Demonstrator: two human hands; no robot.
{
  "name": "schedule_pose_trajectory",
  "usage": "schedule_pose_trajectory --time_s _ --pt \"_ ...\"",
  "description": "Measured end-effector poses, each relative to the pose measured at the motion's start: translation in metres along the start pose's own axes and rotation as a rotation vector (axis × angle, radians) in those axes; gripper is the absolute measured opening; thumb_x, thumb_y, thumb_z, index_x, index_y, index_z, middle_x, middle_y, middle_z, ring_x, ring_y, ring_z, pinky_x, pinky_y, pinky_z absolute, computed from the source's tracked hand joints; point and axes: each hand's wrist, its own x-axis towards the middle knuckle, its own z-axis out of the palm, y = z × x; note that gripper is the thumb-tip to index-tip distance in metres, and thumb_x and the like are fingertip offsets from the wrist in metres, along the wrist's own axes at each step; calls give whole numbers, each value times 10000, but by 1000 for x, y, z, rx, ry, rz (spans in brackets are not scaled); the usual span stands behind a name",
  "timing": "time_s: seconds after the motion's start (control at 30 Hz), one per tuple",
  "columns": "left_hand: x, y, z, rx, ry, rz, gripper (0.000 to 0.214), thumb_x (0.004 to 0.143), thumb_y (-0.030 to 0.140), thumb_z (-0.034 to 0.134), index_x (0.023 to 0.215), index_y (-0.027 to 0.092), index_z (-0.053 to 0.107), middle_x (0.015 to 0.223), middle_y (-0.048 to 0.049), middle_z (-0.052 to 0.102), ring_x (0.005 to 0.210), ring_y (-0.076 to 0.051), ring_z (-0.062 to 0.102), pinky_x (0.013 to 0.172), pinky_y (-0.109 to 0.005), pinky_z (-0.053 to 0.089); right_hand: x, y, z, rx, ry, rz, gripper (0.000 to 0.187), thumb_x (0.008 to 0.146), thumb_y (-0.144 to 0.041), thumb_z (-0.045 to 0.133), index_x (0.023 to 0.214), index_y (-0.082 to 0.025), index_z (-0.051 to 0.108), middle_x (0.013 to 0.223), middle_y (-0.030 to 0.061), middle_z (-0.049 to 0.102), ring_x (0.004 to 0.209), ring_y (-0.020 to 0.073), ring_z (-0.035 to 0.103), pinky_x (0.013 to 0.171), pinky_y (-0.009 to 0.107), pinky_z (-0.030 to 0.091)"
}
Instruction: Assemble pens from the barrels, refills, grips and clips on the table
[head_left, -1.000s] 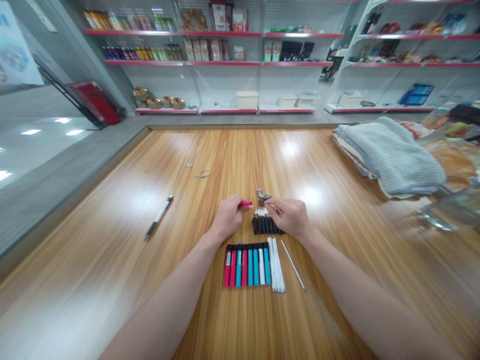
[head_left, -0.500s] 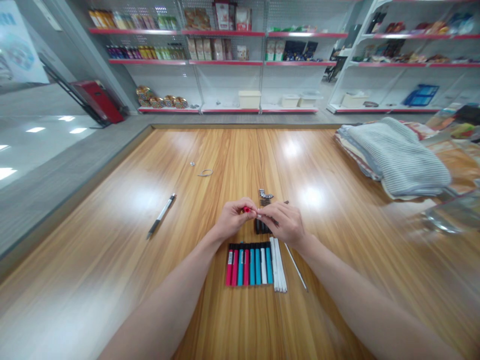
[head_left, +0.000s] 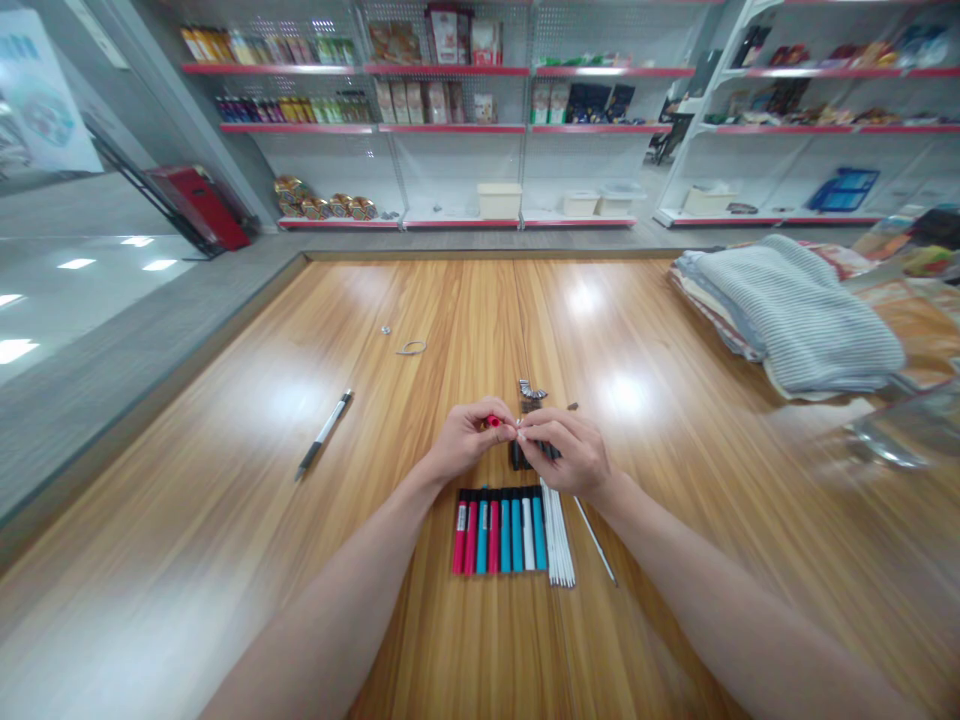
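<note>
My left hand (head_left: 472, 438) is closed around a short pinkish-red pen barrel (head_left: 494, 422), its open end facing me. Opposite it, my right hand (head_left: 566, 447) pinches something small and pale at the left fingertips, too small to name. Below the hands lies a row of pen barrels (head_left: 504, 535) in red, blue and white with black upper ends. White refills (head_left: 557, 545) are bundled against the row's right side, and one loose refill (head_left: 598, 540) lies apart. Partly hidden under my right hand are several black pen parts (head_left: 521, 455). Silver clips (head_left: 532, 390) sit just beyond.
A black-and-silver pen (head_left: 324, 435) lies on the wooden table at left. Farther back are a thin curled strip (head_left: 411, 348) and a tiny silver piece (head_left: 385, 330). Folded cloths (head_left: 795, 310) and a clear container (head_left: 900, 435) occupy the right side. Stocked shelves stand behind.
My right fingers have shifted very slightly and opened a little from their curl, still pinching by the left fingertips. The left hand keeps the red barrel in place. The table items are unchanged.
</note>
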Motion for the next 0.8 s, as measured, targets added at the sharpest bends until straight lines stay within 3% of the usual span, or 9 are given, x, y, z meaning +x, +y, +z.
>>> schedule_pose_trajectory --time_s 0.2,0.37,0.43,0.6,0.8 --pt "-2 -2 1 39 -21 18 257 806 422 675 814 165 669 812 -57 617 824 -186 567 805 -325 442 -1 3 2 -11 83 1 153 813 -119 616 923 -219 576 979 50 717 870 155 683 759 291 569" --pt "-2 1 -2 229 -3 41 412 892 537 490 1027 184 654 942 -80 629 928 -212 553 876 -342 413 -2 7 2 -41 95 41 153 835 -135 624 963 -216 642 935 54 717 863 164 681 768 298 576" --pt "-2 1 -3 325 21 56 400 930 510 428 1056 198 643 966 -73 633 943 -208 549 890 -341 390 -2 7 1 -32 79 56 196 841 -121 622 1011 -212 655 946 58 713 881 167 675 791 304 573" --pt "-2 -2 0 555 67 53 307 958 419 419 911 201 629 887 -32 649 865 -177 564 870 -338 337 -1 6 0 -6 48 84 208 872 -127 595 1049 -212 667 962 57 715 887 168 671 812 306 564" --pt "-5 -4 4 733 -24 146 229 967 321 401 968 194 592 885 -38 663 852 -174 580 866 -352 305 1 7 0 16 19 90 170 878 -157 598 1020 -209 677 920 53 716 852 170 670 794 315 555"
